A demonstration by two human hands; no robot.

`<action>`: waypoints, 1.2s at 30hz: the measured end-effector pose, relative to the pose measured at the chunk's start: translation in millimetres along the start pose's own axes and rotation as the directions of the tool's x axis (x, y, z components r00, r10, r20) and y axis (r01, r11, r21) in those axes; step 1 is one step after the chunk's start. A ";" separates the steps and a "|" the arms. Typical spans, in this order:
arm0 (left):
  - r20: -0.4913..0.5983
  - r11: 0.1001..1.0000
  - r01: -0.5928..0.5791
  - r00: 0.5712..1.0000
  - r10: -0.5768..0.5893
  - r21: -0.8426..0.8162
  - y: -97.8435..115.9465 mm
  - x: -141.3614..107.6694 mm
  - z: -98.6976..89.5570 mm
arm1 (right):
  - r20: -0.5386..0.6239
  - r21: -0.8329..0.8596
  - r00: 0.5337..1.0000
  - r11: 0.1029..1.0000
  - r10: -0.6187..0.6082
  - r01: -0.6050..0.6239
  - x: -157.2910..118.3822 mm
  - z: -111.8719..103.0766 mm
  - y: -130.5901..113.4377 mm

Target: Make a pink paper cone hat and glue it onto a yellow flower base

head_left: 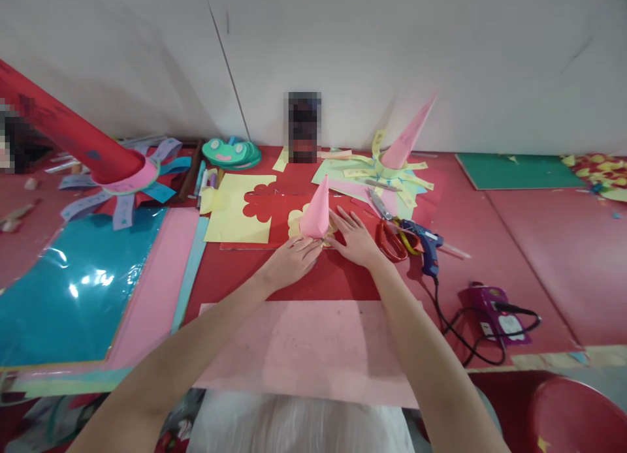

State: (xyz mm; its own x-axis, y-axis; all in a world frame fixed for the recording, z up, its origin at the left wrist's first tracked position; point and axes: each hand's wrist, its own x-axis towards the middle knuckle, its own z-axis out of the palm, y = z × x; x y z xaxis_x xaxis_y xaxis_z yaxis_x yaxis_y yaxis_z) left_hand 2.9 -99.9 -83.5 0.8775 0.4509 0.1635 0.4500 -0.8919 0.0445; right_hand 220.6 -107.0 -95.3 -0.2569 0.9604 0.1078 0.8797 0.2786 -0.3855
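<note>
At the near edge of the yellow scalloped paper [294, 226], with the left hand [292, 262], fingers close together and slightly bent; too small to tell whether pinching the paper or only pressing it. At the right side of the same paper, with the right hand [356, 239], fingers spread and reaching forward, thumb apart, angled in toward the cone's foot.

Between and just beyond both hands, on the yellow paper: the pink paper cone [315, 217]. Ahead and a little right of the left fingertips, left of the right fingers. Close to both hands; impossible to say which is nearer, or whether either touches the cone itself. Stands on its wide end with the tip pointing up, long axis near upright, leaning slightly to the right.

Farther out, underneath, on a red sheet [287, 228]. To the left, beside a pale yellow sheet [228, 218] with a scalloped red shape at its right edge. To the right, near red-handled scissors [390, 241] and a blue glue gun [429, 245]. Farther back on the right, near a second pink cone [404, 146], leaning right on a ring with yellow strips. Toward the body, apart from the hands, near a wide pink sheet [304, 342].
</note>
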 end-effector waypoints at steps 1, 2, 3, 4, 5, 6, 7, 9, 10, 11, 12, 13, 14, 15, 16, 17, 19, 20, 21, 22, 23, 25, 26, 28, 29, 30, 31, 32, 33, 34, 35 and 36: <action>-0.010 1.000 -0.006 1.000 0.006 0.000 -0.1 0.2 0.9 | -0.008 0.024 1.000 1.000 0.003 -0.003 0.1 -0.5 -0.7; -0.015 1.000 -0.012 1.000 0.012 0.003 -0.2 0.5 1.8 | -0.024 0.058 1.000 0.998 0.007 -0.006 -0.5 -1.9 -2.0; -0.017 1.000 -0.018 1.000 0.018 0.008 -0.3 0.9 2.4 | -0.054 0.100 0.998 0.995 0.016 -0.010 -2.0 -4.8 -4.0; -0.012 1.000 -0.023 1.000 0.023 0.014 -0.3 1.3 2.8 | -0.097 0.144 0.995 0.989 0.034 -0.020 -5.0 -9.3 -6.6; -0.003 0.999 -0.028 1.000 0.028 0.022 -0.3 1.6 2.9 | -0.151 0.186 0.986 0.982 0.066 -0.037 -9.5 -15.4 -9.5; 0.009 0.999 -0.031 0.999 0.030 0.031 -0.2 2.0 2.8 | -0.227 0.214 0.967 0.974 0.116 -0.067 -15.9 -22.9 -12.5; 0.022 0.999 -0.033 0.999 0.032 0.039 0.0 2.2 2.4 | -0.294 0.230 0.938 0.966 0.185 -0.118 -24.0 -31.6 -15.0; 0.041 0.998 -0.031 0.999 0.029 0.055 0.3 2.4 1.5 | -0.444 0.251 0.824 0.932 0.351 -0.262 -44.7 -49.9 -17.0; 0.045 0.998 -0.029 0.999 0.027 0.060 0.5 2.3 1.2 | -0.504 0.260 0.747 0.901 0.433 -0.348 -56.5 -58.3 -15.8; 0.045 0.998 -0.029 0.999 0.027 0.063 0.6 2.2 1.0 | -0.562 0.266 0.654 0.859 0.507 -0.437 -68.7 -65.4 -13.1; 0.042 0.997 -0.031 0.999 0.028 0.066 0.6 2.0 0.9 | -0.591 0.262 0.578 0.812 0.563 -0.522 -80.5 -70.9 -8.9; 0.037 0.997 -0.036 0.999 0.033 0.071 0.5 1.8 0.9 | -0.597 0.266 0.516 0.759 0.613 -0.594 -91.6 -74.6 -3.7; 0.031 0.996 -0.041 0.999 0.039 0.075 0.5 1.5 1.0 | -0.590 0.272 0.453 0.693 0.669 -0.668 -101.5 -76.6 2.3; 0.027 0.996 -0.047 0.999 0.045 0.078 0.4 1.4 1.2 | -0.567 0.275 0.393 0.616 0.724 -0.738 -109.8 -76.9 8.4; 0.022 0.995 -0.051 0.999 0.049 0.081 0.2 1.3 1.4 | -0.549 0.278 0.369 0.580 0.750 -0.765 -116.4 -76.0 14.3; 0.015 0.995 -0.052 0.999 0.051 0.085 0.0 1.3 1.6 | -0.529 0.277 0.348 0.545 0.774 -0.791 -121.0 -74.1 19.7; -0.011 0.993 -0.061 0.998 0.062 0.098 -0.5 1.7 2.6 | -0.457 0.287 0.303 0.462 0.836 -0.839 -124.5 -68.9 28.5; -0.034 0.991 -0.069 0.997 0.073 0.111 -0.8 2.3 3.4 | -0.409 0.296 0.292 0.429 0.865 -0.853 -123.6 -66.3 31.8; -0.064 0.989 -0.075 0.994 0.084 0.127 -1.3 3.1 4.4 | -0.354 0.305 0.284 0.397 0.891 -0.866 -121.5 -64.0 34.5; -0.097 0.986 -0.080 0.991 0.094 0.144 -1.8 4.2 5.5 | -0.311 0.306 0.284 0.378 0.907 -0.874 -118.3 -62.1 36.6; -0.133 0.984 -0.083 0.986 0.105 0.158 -2.4 5.5 6.7 | -0.275 0.299 0.281 0.360 0.919 -0.884 -114.5 -60.8 38.3; -0.197 0.980 -0.086 0.973 0.121 0.179 -3.6 8.6 9.1 | -0.240 0.265 0.267 0.327 0.933 -0.907 -106.5 -59.6 40.9; -0.220 0.979 -0.088 0.967 0.129 0.185 -4.3 10.2 10.2 | -0.231 0.247 0.257 0.312 0.938 -0.917 -103.0 -59.5 42.0; -0.243 0.978 -0.093 0.960 0.138 0.188 -5.6 12.7 11.8 | -0.215 0.234 0.237 0.286 0.947 -0.929 -97.9 -59.5 44.0; -0.248 0.978 -0.094 0.959 0.139 0.186 -6.2 13.6 12.5 | -0.212 0.239 0.234 0.283 0.949 -0.929 -96.5 -59.4 44.8; -0.251 0.979 -0.095 0.958 0.140 0.182 -6.9 14.0 13.1 | -0.210 0.248 0.236 0.285 0.949 -0.926 -95.7 -59.2 45.5; -0.258 0.979 -0.097 0.956 0.141 0.178 -7.4 14.2 13.7 | -0.210 0.261 0.237 0.288 0.949 -0.922 -95.4 -58.9 46.0; -0.268 0.979 -0.099 0.953 0.144 0.176 -7.8 14.0 14.4 | -0.216 0.277 0.235 0.290 0.948 -0.916 -95.6 -58.7 46.0; -0.279 0.979 -0.101 0.949 0.148 0.175 -8.2 13.6 15.0 | -0.229 0.299 0.226 0.290 0.947 -0.909 -96.1 -58.8 45.6; -0.288 0.979 -0.103 0.945 0.151 0.176 -8.4 13.1 15.5 | -0.254 0.326 0.213 0.291 0.943 -0.899 -97.0 -59.3 44.6; -0.293 0.979 -0.103 0.944 0.152 0.175 -8.5 12.6 15.9 | -0.290 0.357 0.197 0.297 0.936 -0.885 -98.2 -60.2 43.1; -0.293 0.980 -0.100 0.945 0.148 0.172 -8.4 12.1 16.1 | -0.338 0.388 0.182 0.313 0.923 -0.867 -99.7 -61.4 40.8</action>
State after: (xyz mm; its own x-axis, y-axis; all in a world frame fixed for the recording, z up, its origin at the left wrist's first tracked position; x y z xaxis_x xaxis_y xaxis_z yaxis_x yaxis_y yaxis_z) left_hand 12.3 -86.4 -97.8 0.8465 0.2842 0.4502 0.3823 -0.9130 -0.1425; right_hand 306.6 -191.1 -65.5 0.9009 0.4332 -0.0266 0.3424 -0.7472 -0.5697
